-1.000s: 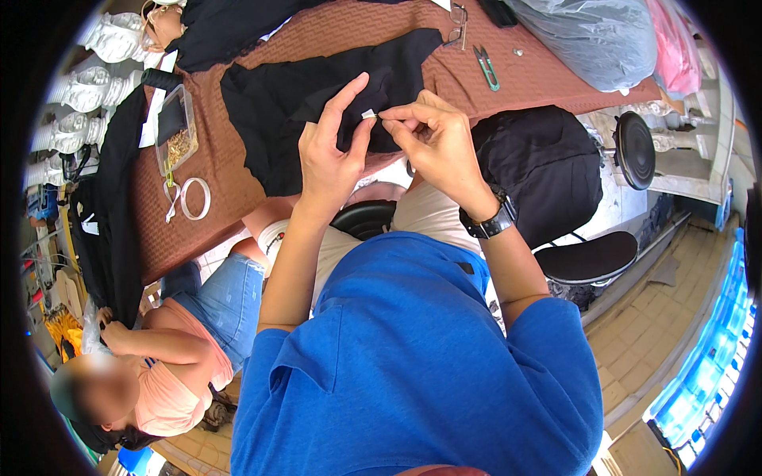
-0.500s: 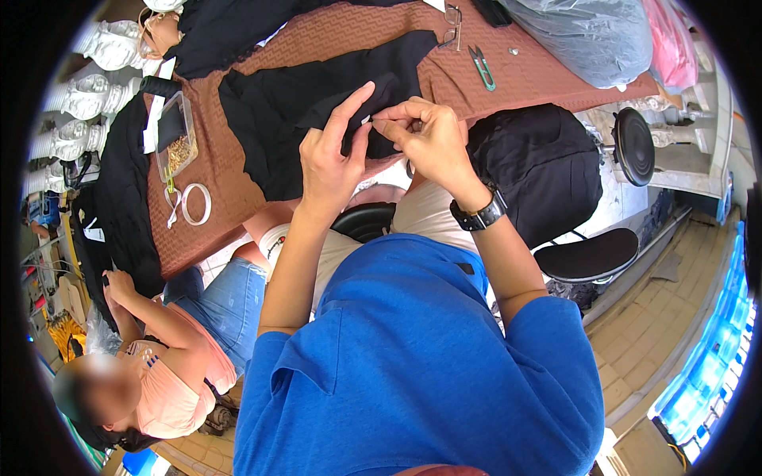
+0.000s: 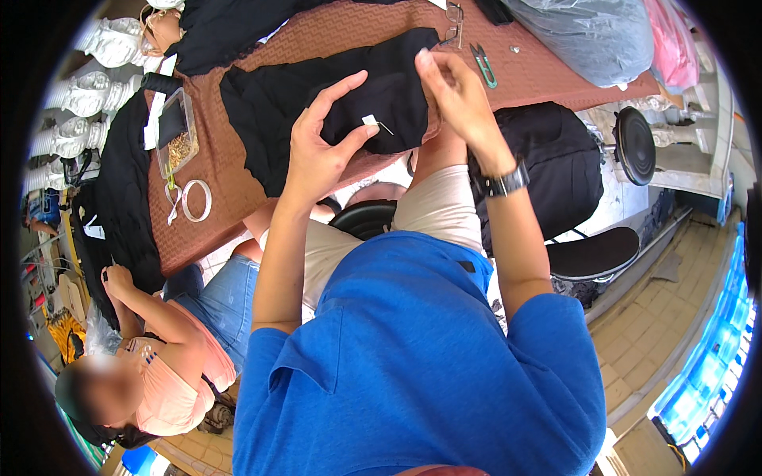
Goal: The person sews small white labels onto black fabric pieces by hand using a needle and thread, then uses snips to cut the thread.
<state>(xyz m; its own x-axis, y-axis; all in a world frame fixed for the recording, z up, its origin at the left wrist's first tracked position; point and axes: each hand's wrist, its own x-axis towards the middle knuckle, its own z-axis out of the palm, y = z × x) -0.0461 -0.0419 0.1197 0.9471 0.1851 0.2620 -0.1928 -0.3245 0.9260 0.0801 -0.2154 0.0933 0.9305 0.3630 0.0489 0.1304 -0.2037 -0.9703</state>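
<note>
The left hand is near the centre of the frame, over the black cloth, its thumb and index finger spread wide apart. The thumb tip touches a small white tag on the cloth; the other fingers are partly hidden, so I cannot tell whether they grip the fabric. A thin pale pin sticks out just to the right of the tag. The right hand is raised to the upper right of the tag, well apart from it, at the right edge of the cloth. Its thumb and index fingertips are close together; I cannot tell whether anything fine is between them. A dark watch sits on that wrist.

The cloth lies spread on the brown-covered tabletop, in the upper middle of the frame. To the right of the cloth are green snips, with glasses near them at the top. A grey plastic bag and a pink bag fill the upper right. At left are a clear box, a black spool and a white band. At lower left, another person in a peach top sits with both hands together near black fabric.
</note>
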